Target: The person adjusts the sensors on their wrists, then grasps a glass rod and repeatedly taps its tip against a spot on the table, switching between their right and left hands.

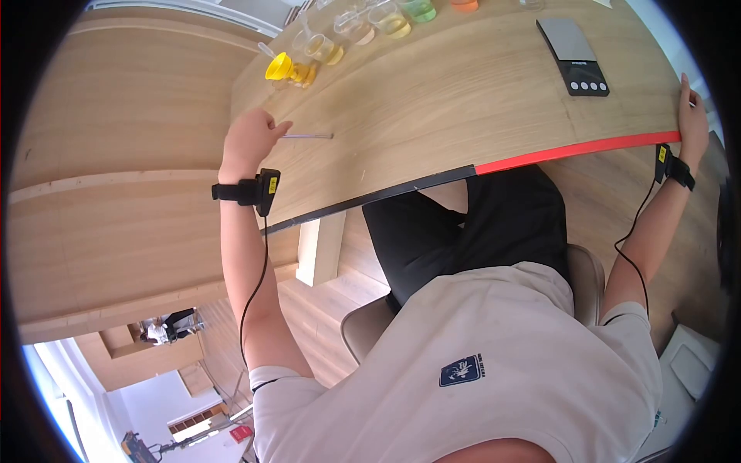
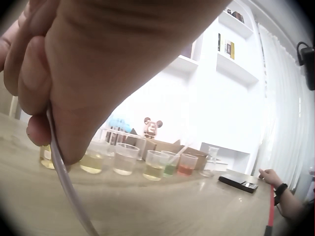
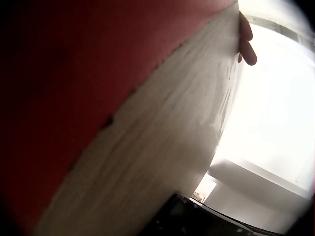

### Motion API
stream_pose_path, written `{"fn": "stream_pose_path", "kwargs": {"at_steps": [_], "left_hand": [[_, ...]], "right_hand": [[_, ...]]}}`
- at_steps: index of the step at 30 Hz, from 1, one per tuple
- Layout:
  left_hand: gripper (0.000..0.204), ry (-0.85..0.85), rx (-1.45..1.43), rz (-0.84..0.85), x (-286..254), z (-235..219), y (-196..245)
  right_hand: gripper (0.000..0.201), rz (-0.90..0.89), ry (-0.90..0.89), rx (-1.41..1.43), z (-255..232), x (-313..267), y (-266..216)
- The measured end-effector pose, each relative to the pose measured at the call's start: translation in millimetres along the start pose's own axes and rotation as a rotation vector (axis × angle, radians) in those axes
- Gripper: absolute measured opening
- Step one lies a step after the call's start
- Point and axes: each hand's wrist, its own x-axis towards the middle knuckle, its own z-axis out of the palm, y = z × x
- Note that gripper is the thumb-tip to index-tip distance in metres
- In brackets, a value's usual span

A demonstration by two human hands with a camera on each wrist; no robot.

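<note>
The left hand [image 1: 253, 139] pinches one end of a thin clear rod [image 1: 309, 136] low over the left part of the table. In the left wrist view the rod [image 2: 69, 189] runs down from between the thumb and fingers of that hand [image 2: 74, 73]. A yellow funnel [image 1: 279, 67] and cups of pale yellow liquid [image 1: 332, 55] stand beyond the left hand. At the table's right edge is the right hand [image 1: 694, 123], its fingers along the edge; the right wrist view shows only some fingertips [image 3: 247, 46] past the tabletop's side.
A digital scale [image 1: 575, 62] lies at the right. Cups with green [image 1: 419, 9] and orange liquid [image 1: 465, 5] stand at the far edge. The left wrist view shows a test-tube rack [image 2: 115, 136] and a bear figure [image 2: 152, 128] behind them. Red tape [image 1: 571, 153] marks the near edge.
</note>
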Motion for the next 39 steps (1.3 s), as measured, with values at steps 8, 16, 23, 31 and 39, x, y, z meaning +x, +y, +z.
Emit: {"fn": "stream_pose_path", "kwargs": {"at_steps": [8,16,23,31,39], "left_hand": [[0.039,0.229,0.212,-0.097,32.6,20.6,-27.9],[0.028,0.312,-0.274,0.059,21.4,-0.5,12.8],[0.017,0.313,-0.506,0.494,-8.2,-18.5,88.0],[0.015,0.275,-0.129,0.616,7.0,-7.4,119.3],[0.023,0.318,0.040,0.493,44.3,6.8,110.7]], "right_hand": [[0.090,0.011,-0.016,0.021,-4.9,-4.1,-6.3],[0.088,-0.018,-0.003,0.027,1.3,-1.6,1.0],[0.087,0.035,-0.015,-0.005,-3.6,-0.3,-4.9],[0.088,0.005,-0.008,0.043,-9.8,-13.8,-14.0],[0.087,0.014,0.012,0.037,-7.3,-16.0,-14.1]]}}
